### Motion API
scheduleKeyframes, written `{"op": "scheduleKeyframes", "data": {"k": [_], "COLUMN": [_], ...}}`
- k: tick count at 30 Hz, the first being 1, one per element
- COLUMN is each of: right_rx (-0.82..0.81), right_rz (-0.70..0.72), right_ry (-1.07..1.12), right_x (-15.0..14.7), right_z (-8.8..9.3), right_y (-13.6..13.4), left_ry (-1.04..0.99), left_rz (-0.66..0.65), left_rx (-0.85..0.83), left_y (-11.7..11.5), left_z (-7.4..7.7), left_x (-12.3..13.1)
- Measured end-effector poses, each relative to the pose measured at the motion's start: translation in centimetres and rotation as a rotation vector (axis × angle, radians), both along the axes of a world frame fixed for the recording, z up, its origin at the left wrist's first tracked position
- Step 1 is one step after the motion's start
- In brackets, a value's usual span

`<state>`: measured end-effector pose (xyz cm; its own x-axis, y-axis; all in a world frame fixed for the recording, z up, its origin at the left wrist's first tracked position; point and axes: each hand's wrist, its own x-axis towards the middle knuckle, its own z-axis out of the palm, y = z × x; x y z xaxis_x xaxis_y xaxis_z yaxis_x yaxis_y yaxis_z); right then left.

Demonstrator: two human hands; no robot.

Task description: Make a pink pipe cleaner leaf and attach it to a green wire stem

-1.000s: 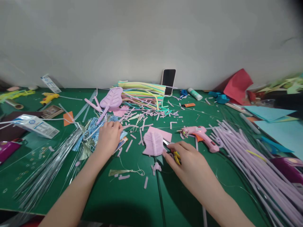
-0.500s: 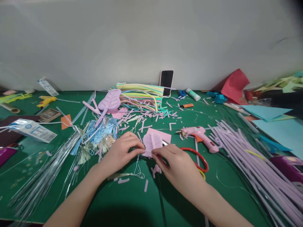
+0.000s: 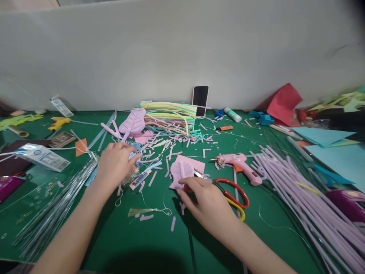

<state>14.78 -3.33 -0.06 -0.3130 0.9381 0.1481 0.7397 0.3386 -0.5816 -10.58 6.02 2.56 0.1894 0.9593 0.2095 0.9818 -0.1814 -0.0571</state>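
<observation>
Beside the scissors, my right hand point(image 3: 211, 199) pinches the lower edge of a lilac leaf-shaped piece point(image 3: 182, 170) with a raised midrib, made of fuzzy pipe cleaners. My left hand point(image 3: 115, 161) lies over a heap of blue tassels point(image 3: 137, 147), fingers curled down around some of them; its palm hides most of the heap. Red and yellow handled scissors point(image 3: 235, 186) lie partly behind my right hand. A pink paper square point(image 3: 192, 163) sits just behind the leaf. A pale green tassel point(image 3: 142, 211) rests on the green table between my forearms.
Lilac pipe cleaners point(image 3: 299, 190) spread at the right, near a pink glue gun point(image 3: 239, 163). A finished lilac leaf point(image 3: 133, 121), coloured pipe cleaners point(image 3: 168, 114) and a phone point(image 3: 200, 99) are at the back. Silver strips point(image 3: 62, 198) lie at left. Lilac offcuts litter the middle.
My left hand has let go of the leaf and moved left onto the tassel heap. A blue tassel and a small patterned strip now show beside it. My right hand keeps the leaf.
</observation>
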Motion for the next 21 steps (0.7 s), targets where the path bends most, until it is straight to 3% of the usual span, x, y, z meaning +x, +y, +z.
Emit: {"op": "scheduleKeyframes", "data": {"k": [4,10,15,21], "right_rx": [0.017,0.012,0.001,-0.034], "right_rz": [0.003,-0.013,0.008,0.054], "right_ry": [0.016,0.038,0.025,-0.003], "right_x": [-0.1,0.1,0.1,0.1], "right_z": [-0.3,-0.6,-0.7,-0.5], "right_y": [0.0,0.0,-0.1,-0.1], "left_ry": [-0.064,-0.113,-0.112,-0.123], "left_rz": [0.007,0.02,-0.015,-0.021], "left_rx": [-0.095,-0.164,-0.219,-0.218], "left_y": [4.0,9.2,9.9,9.5], "left_z": [-0.3,-2.7,-3.6,-2.9], "left_x": [1.0,3.2,3.0,2.7]}}
